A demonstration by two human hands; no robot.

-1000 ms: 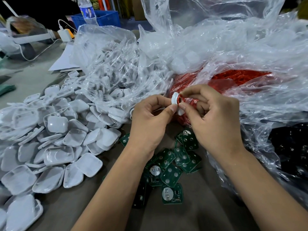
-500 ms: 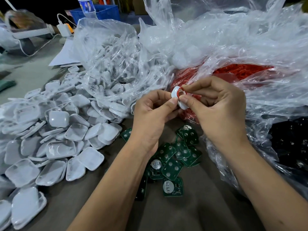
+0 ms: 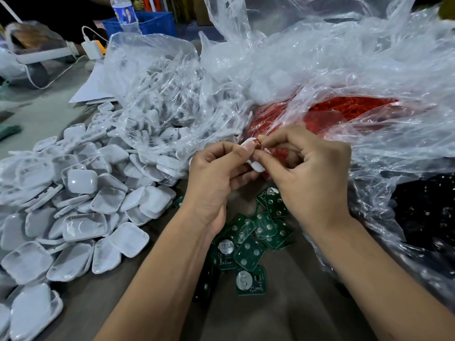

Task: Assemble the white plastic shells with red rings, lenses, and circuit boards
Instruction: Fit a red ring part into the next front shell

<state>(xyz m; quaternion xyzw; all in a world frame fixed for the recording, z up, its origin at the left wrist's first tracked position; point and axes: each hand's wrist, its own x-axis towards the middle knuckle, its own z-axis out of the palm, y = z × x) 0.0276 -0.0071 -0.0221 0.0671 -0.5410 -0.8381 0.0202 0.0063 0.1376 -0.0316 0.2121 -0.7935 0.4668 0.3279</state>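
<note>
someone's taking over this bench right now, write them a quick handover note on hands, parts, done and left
Left hand grips the small white plastic shell at chest height. Right hand pinches a thin red ring against the shell; whether it is seated cannot be told.
Loose white shells lie piled to the left, green square circuit boards lie under the hands, and the bag of red rings lies behind them.
Left to do: finish the ring, then add lens and board.

Your cluttered workbench under dim light

You faced a grey-brown tabletop [image 3: 283, 316]; behind it stood a blue crate [image 3: 152, 22] and a water bottle [image 3: 124, 14].
</note>
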